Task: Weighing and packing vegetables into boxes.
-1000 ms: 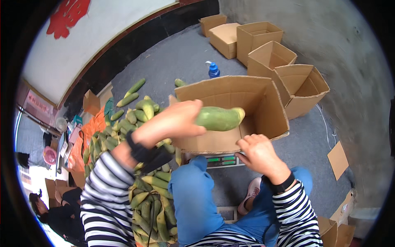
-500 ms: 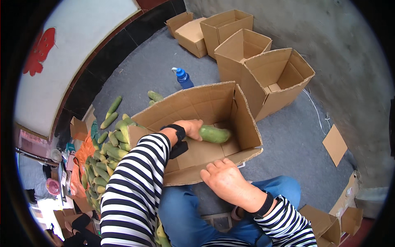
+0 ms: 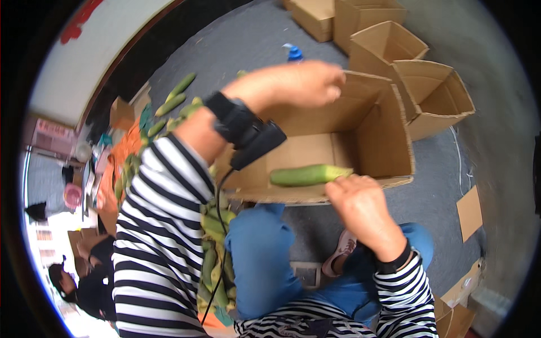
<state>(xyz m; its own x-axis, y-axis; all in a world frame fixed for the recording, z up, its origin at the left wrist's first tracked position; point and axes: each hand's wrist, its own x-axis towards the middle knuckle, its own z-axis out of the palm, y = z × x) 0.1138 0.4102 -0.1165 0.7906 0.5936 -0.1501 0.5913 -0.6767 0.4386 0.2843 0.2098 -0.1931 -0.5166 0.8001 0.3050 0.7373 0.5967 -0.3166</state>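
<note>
A tall cardboard box (image 3: pixel 332 147) stands in front of my knees. Inside it, along the near wall, lies a green radish (image 3: pixel 300 175) with a paler right end. My right hand (image 3: pixel 360 203) has its fingers curled over the near rim, close to that pale end; whether they touch the radish is hard to see. Across the box, my left hand (image 3: pixel 307 84) is over the far rim, its fingers bent and smeared by motion. The hand hides part of that rim, and I cannot tell whether it grips it. More green radishes (image 3: pixel 211 225) are piled left of the box.
Several open cardboard boxes (image 3: pixel 434 90) stand at the far right by the wall. A blue bottle (image 3: pixel 295 54) is beyond my left hand. A flat cardboard piece (image 3: pixel 469 214) lies at right. Another person (image 3: pixel 96 279) is at the lower left.
My left hand has let go of the radish, which now lies in the box nearer the near wall, and has moved up to the far rim. The view has shifted.
</note>
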